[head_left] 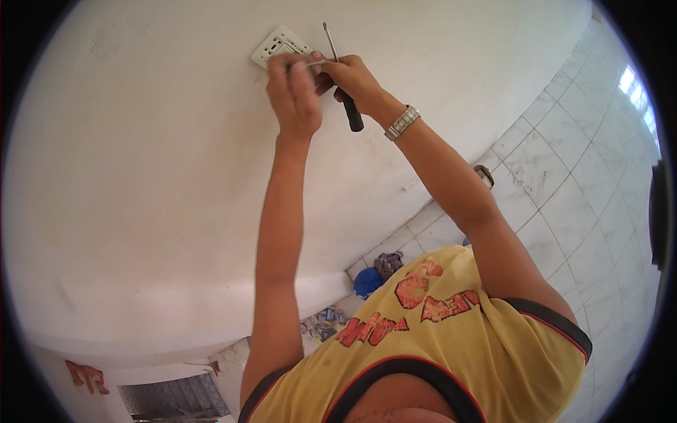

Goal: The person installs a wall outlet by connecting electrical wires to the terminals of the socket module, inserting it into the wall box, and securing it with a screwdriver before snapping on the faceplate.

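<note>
A white switch-and-socket plate (pixel 282 41) is fixed to the wall at the upper middle, tilted in view. My left hand (pixel 293 95) is raised against its lower edge and covers part of it. Its fingers are bent and smeared by motion, so what they hold, if anything, cannot be made out. Just to the right, my right hand (pixel 358 81) is closed around a screwdriver (pixel 351 113). The black handle points down below the palm, and the metal shaft sticks up past the fingers. A thin whitish strip (pixel 315 63) shows between the two hands; its kind is unclear.
Pale wall (pixel 162 176) surrounds the plate. White tiles (pixel 557 183) with dark joints spread on the right. Low down lie a blue bundle (pixel 367 283), a grey cloth-like heap (pixel 388 264) and several small scattered packets (pixel 323 324). A dark-rimmed object (pixel 484 176) sits beyond my right forearm.
</note>
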The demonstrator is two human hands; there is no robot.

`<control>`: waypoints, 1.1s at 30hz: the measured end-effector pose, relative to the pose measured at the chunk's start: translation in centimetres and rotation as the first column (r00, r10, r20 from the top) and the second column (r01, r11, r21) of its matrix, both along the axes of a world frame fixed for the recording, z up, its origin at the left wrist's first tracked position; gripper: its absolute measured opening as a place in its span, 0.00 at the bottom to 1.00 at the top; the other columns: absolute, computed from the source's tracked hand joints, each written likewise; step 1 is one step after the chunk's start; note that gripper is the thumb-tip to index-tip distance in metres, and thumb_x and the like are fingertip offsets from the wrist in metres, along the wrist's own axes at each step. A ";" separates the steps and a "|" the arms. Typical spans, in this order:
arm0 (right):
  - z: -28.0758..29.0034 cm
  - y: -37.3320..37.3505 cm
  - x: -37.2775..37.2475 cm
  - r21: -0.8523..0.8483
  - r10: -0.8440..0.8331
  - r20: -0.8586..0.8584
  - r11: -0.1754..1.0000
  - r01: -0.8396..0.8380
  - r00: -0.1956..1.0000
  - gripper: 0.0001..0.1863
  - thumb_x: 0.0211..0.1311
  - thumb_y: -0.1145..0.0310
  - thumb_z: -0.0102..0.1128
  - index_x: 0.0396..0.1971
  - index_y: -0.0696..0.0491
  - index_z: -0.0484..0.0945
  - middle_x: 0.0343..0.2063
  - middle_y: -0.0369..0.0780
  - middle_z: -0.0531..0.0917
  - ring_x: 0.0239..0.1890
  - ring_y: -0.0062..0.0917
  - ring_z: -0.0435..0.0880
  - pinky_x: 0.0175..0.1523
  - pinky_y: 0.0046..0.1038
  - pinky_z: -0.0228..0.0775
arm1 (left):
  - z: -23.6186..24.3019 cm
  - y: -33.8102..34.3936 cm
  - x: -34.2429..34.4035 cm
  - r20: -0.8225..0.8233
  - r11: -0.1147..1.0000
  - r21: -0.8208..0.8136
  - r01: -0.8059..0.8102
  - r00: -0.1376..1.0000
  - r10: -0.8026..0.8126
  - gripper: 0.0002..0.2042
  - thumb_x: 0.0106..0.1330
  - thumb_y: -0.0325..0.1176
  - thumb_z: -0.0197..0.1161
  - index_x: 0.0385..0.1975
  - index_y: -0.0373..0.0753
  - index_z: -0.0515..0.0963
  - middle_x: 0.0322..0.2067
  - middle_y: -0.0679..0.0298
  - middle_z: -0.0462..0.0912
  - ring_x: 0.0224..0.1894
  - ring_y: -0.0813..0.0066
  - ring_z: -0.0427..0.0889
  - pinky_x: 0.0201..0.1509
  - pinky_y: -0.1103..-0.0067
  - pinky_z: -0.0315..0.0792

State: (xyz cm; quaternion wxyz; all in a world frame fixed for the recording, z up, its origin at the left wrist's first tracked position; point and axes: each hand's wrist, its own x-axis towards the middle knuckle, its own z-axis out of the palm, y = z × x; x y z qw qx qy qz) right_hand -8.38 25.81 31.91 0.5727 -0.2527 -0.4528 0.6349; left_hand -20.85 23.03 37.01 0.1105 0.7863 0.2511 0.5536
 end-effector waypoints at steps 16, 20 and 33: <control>-3.2 -3.1 5.4 0.483 -0.479 0.276 0.819 0.310 0.833 0.16 0.75 0.71 0.55 0.59 0.52 0.80 0.20 0.34 0.75 0.22 0.17 0.73 0.30 0.25 0.67 | 2.1 5.3 -1.0 -0.339 0.947 0.310 0.088 0.941 0.024 0.05 0.78 0.29 0.52 0.45 0.36 0.70 0.39 0.60 0.86 0.26 0.83 0.77 0.32 0.84 0.73; -2.3 -4.0 7.8 0.786 -0.634 0.146 0.541 0.300 0.760 0.27 0.71 0.78 0.53 0.68 0.46 0.73 0.21 0.41 0.79 0.24 0.27 0.79 0.35 0.31 0.73 | 1.2 6.4 -0.8 -0.311 0.931 0.325 0.167 0.948 -0.061 0.04 0.78 0.29 0.51 0.45 0.36 0.68 0.38 0.60 0.85 0.24 0.82 0.74 0.31 0.84 0.71; -0.2 -4.7 8.9 0.779 -0.621 0.306 0.599 0.185 0.722 0.23 0.72 0.75 0.55 0.65 0.43 0.78 0.17 0.41 0.75 0.17 0.27 0.67 0.27 0.31 0.64 | 1.4 6.4 -0.9 -0.310 0.946 0.271 0.178 0.947 -0.089 0.08 0.81 0.35 0.47 0.45 0.36 0.67 0.37 0.58 0.84 0.21 0.89 0.65 0.26 0.86 0.63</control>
